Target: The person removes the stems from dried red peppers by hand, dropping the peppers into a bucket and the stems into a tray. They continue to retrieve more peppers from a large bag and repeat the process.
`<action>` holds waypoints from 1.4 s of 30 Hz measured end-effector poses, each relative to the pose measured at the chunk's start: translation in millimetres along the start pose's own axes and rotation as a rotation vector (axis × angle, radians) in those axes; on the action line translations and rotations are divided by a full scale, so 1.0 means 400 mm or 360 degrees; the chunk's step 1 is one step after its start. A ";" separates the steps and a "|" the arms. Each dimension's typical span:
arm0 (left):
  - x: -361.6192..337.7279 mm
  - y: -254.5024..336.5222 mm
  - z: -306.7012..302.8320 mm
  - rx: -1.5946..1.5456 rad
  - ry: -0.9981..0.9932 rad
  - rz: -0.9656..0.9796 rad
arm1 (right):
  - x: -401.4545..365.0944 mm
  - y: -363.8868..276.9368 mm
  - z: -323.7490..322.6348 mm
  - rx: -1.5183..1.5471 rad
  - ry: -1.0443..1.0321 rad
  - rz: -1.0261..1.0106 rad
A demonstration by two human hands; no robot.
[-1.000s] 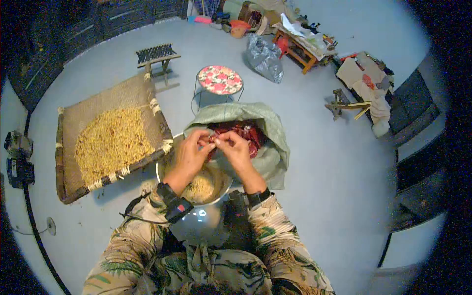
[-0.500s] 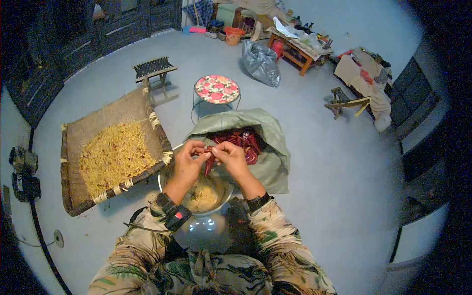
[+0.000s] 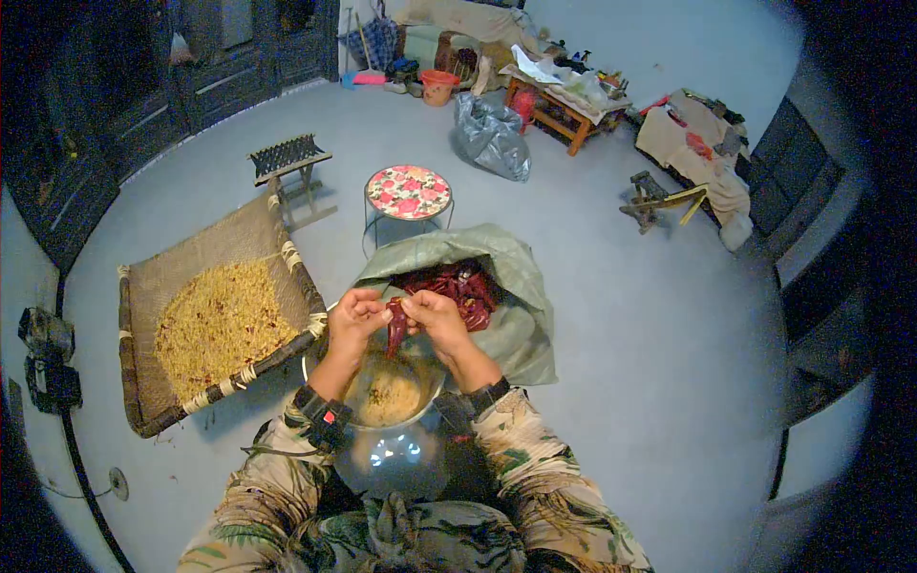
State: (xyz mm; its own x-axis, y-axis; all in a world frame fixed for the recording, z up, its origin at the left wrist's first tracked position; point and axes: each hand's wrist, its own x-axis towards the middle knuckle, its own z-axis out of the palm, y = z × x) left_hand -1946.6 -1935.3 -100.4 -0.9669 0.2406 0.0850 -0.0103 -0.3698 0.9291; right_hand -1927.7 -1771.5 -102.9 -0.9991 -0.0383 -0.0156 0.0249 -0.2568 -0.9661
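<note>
A dark red dried chili pepper (image 3: 395, 332) hangs between my two hands. My left hand (image 3: 352, 323) pinches it near its upper end, and the fingers of my right hand (image 3: 435, 317) close on the same end from the other side. Below them is a metal basin (image 3: 428, 417) with pale yellow seeds (image 3: 390, 392) in its bottom. Just beyond my hands, a greenish woven sack (image 3: 523, 329) lies with its mouth spread, showing many dried red chilies (image 3: 468, 284) inside.
To the left lies a woven tray (image 3: 153, 277) spread with yellow seeds (image 3: 224, 320). A flower-topped stool (image 3: 409, 193) stands past the sack, with a folding stool (image 3: 291, 162) to its left. Farther back are a plastic bag (image 3: 489, 138), an orange bucket (image 3: 438, 89) and a wooden table (image 3: 564, 119).
The view has shifted slightly. Both hands still grip the chili, which now shows more of its length, and my right fingers have moved a little around its top.
</note>
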 end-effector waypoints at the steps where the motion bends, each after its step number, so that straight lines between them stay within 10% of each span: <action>1: 0.000 -0.006 -0.002 0.0063 -0.0022 0.0027 | 0.002 0.004 -0.006 -0.0016 0.0044 0.0010; 42: -0.093 -0.050 0.255 0.0366 -0.0204 0.0089 | -0.192 -0.075 -0.167 -0.0078 0.0216 -0.0190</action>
State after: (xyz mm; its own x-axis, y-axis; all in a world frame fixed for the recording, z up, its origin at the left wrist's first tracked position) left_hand -1884.3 -1845.5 -85.3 -0.9241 0.3426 0.1696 0.1144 -0.1753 0.9778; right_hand -1853.9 -1696.2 -89.8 -0.9902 0.1213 0.0687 -0.0926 -0.2043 -0.9745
